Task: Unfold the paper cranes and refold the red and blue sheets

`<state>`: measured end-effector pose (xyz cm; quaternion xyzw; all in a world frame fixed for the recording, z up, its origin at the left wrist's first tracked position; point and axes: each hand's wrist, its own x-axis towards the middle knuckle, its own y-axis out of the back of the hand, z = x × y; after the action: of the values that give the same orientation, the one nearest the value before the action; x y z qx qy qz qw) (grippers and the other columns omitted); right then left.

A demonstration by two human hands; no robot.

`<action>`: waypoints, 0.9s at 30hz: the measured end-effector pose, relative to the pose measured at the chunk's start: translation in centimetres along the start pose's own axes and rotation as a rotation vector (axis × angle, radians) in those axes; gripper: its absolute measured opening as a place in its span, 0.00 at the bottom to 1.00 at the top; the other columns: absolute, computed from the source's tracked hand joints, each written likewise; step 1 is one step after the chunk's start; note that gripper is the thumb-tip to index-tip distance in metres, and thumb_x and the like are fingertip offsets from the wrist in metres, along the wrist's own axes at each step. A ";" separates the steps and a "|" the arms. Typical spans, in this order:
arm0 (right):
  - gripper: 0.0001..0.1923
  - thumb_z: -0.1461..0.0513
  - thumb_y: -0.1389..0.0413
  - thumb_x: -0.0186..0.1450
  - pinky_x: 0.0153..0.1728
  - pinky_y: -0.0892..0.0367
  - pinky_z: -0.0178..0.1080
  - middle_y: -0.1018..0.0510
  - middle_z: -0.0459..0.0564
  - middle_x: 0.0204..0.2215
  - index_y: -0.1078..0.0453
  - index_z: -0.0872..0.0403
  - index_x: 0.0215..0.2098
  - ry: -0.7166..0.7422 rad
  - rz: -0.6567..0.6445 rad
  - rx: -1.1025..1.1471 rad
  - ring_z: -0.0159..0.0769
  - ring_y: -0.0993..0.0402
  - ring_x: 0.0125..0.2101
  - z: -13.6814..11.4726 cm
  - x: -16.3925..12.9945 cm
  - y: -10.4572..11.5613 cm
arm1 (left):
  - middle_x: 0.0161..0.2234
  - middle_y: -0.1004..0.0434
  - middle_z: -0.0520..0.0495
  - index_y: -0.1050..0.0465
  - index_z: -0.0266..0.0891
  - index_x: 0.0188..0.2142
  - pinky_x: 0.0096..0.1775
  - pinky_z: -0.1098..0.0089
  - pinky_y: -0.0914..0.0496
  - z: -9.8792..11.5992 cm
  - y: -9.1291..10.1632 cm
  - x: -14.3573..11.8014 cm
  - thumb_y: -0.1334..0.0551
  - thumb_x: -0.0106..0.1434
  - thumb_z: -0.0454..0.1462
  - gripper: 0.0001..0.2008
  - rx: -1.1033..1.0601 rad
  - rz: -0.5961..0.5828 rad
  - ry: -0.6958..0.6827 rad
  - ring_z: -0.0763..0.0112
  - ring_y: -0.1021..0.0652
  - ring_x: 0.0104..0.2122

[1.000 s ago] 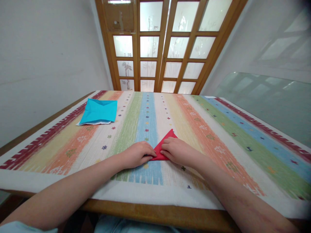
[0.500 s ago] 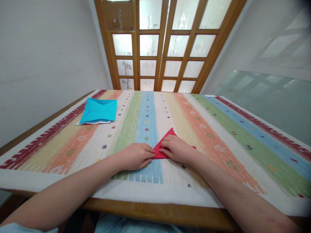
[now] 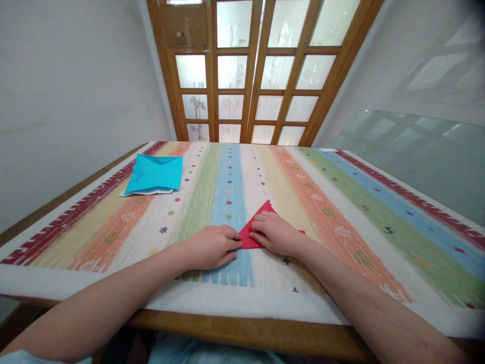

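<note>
A sheet of red origami paper [image 3: 247, 238], folded into a triangle, lies flat near the front of the table with its peak pointing away from me. At its left corner, my left hand [image 3: 215, 246] holds the paper down with bent fingertips, the thumb tucked lower. My right hand [image 3: 276, 232] rests over the middle and right of the triangle, its fingers curled and pressed on the paper. This hand hides much of the red sheet; only a small tip shows past its right side.
A stack of blue paper [image 3: 155, 174] with white edges beneath lies at the back left. A striped tablecloth [image 3: 197, 202] covers the table, whose wooden edge [image 3: 227, 326] runs along the front. Behind stand wooden doors with frosted panes [image 3: 232, 71]; a glass panel [image 3: 409, 151] leans at the right.
My left thumb has slid slightly down and away from the paper's corner. The right hand and the red paper have barely moved.
</note>
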<state>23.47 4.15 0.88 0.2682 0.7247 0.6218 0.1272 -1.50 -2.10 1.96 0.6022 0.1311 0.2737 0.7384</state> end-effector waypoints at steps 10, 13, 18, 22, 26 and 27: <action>0.11 0.62 0.47 0.72 0.42 0.38 0.41 0.20 0.51 0.36 0.24 0.54 0.36 -0.003 -0.006 -0.003 0.40 0.29 0.38 0.0 0.0 0.1 | 0.43 0.17 0.42 0.20 0.38 0.46 0.48 0.63 0.27 0.0 0.8 -0.2 0.42 0.70 0.38 0.12 0.021 -0.024 0.041 0.60 0.19 0.44; 0.11 0.62 0.47 0.72 0.41 0.38 0.40 0.20 0.51 0.36 0.24 0.54 0.36 -0.005 -0.005 0.006 0.39 0.29 0.37 -0.1 0.0 0.1 | 0.41 0.17 0.41 0.20 0.37 0.44 0.47 0.62 0.27 0.1 1.1 -0.2 0.42 0.70 0.38 0.12 0.049 -0.036 0.036 0.59 0.19 0.43; 0.11 0.62 0.47 0.72 0.41 0.39 0.40 0.21 0.51 0.34 0.25 0.54 0.34 -0.005 -0.011 0.010 0.39 0.30 0.36 -0.3 0.0 0.3 | 0.40 0.17 0.41 0.20 0.37 0.40 0.51 0.62 0.28 0.0 1.7 -0.4 0.41 0.69 0.37 0.10 0.022 -0.035 -0.024 0.59 0.20 0.46; 0.11 0.62 0.48 0.72 0.41 0.39 0.41 0.21 0.51 0.35 0.24 0.54 0.35 -0.004 -0.013 0.017 0.39 0.30 0.37 -0.3 0.0 0.5 | 0.37 0.17 0.43 0.21 0.38 0.37 0.50 0.62 0.28 -0.2 2.2 -0.6 0.40 0.68 0.37 0.09 0.019 -0.047 -0.061 0.59 0.20 0.45; 0.11 0.62 0.48 0.72 0.41 0.39 0.40 0.21 0.52 0.35 0.25 0.54 0.34 -0.011 -0.016 0.020 0.39 0.29 0.36 -0.3 0.0 0.4 | 0.34 0.17 0.43 0.20 0.39 0.33 0.48 0.61 0.27 -0.3 2.7 -0.8 0.39 0.68 0.40 0.10 0.027 -0.039 -0.072 0.58 0.20 0.42; 0.12 0.62 0.48 0.72 0.41 0.39 0.40 0.21 0.52 0.35 0.25 0.54 0.34 -0.011 -0.018 0.017 0.39 0.29 0.36 -0.3 0.0 0.4 | 0.34 0.17 0.43 0.20 0.39 0.33 0.47 0.61 0.27 -0.2 2.9 -0.9 0.39 0.68 0.40 0.11 0.032 -0.041 -0.073 0.58 0.20 0.41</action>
<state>23.40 3.98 1.35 0.2661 0.7317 0.6130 0.1345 -3.03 -2.03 4.54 0.6205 0.1208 0.2341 0.7386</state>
